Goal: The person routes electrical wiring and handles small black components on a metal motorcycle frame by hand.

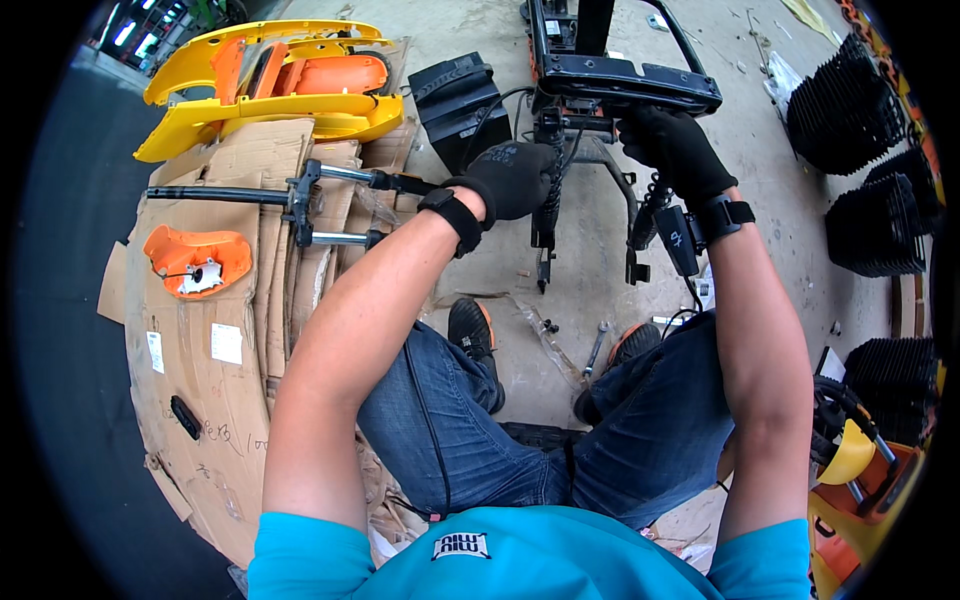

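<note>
Black metal frame (628,90) straight ahead of you, over the grey floor (745,330), and both your gloves are right up at it! Your left hand (515,180) has its fingers curled in at the dark coil-spring strut (547,205) below the frame's crossbar; whether they're closed tight on it, you can't tell from here. Your right hand (672,145) is bunched under the crossbar's right end, fingers bent, their tips hidden, so no telling what they pinch. Just left of the frame sits a black box (455,105). Further left, the fork with shiny tubes (302,205) lies on flattened cardboard (225,385), an orange shell (200,262) nearer you, yellow-and-orange body panels (285,85) beyond. Down between your shoes, a wrench (597,348) lies near the right one; out right, black ribbed stacks (845,105) line the floor.
</note>
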### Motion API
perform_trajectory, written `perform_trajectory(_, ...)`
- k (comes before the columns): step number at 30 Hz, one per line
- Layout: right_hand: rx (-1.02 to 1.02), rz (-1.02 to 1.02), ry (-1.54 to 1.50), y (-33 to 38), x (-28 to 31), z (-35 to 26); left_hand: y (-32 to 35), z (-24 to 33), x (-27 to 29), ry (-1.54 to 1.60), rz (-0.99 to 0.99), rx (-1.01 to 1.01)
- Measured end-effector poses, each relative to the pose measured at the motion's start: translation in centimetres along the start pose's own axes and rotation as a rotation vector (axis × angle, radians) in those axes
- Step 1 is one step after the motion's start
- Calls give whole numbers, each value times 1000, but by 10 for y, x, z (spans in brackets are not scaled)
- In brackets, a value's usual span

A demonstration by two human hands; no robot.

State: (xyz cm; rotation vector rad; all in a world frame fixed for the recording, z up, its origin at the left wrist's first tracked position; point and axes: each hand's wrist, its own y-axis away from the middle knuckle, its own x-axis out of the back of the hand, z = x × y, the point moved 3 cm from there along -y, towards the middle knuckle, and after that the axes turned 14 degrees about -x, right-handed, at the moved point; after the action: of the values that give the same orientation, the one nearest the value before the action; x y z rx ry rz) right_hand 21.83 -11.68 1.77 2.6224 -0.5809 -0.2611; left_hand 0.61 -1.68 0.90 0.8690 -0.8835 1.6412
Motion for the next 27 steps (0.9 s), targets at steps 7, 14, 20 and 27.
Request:
perform_trajectory(7,-22,-12,-23,-1,2,2,-1,2,-1,-15,22,-10)
perform_trajectory(14,-19,-3,-34,3,-1,0,0,-1,-3,-7,22,-10)
perform_trajectory(20,-15,-9,-23,3,0,1,0,1,-1,-6,18,-18)
perform_trajectory(27,-58,-53,15,-2,1,5,0,1,-1,1,17,-17)
